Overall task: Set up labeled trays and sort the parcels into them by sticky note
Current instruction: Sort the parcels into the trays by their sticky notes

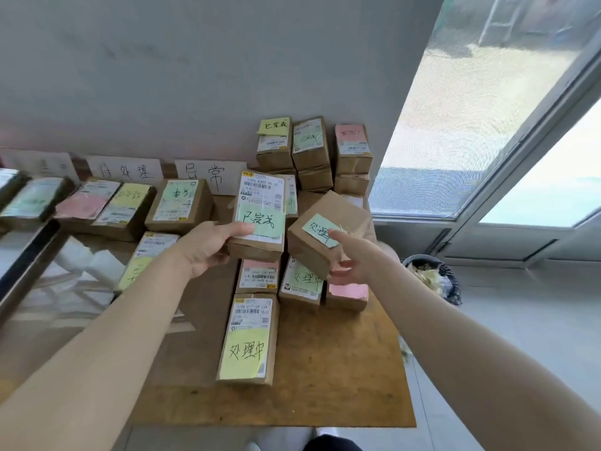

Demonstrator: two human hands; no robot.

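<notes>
My left hand [208, 245] grips a brown parcel with a green sticky note [260, 213], lifted above the pile. My right hand [354, 258] holds a second, tilted parcel with a pale green note [325, 232], thumb on the note and fingers under its lower edge. Under them lie more cardboard parcels with pink, green and yellow notes, one with a yellow note [248, 340] nearest me. At the left, parcels sit in a row below white paper labels [125, 169] on the wall.
Stacked parcels [312, 148] stand against the wall at the back. The brown table [341, 369] ends at the right beside a waste bin [432, 276] and a large window. A glass-topped surface with a dark rail [29, 255] lies at the left.
</notes>
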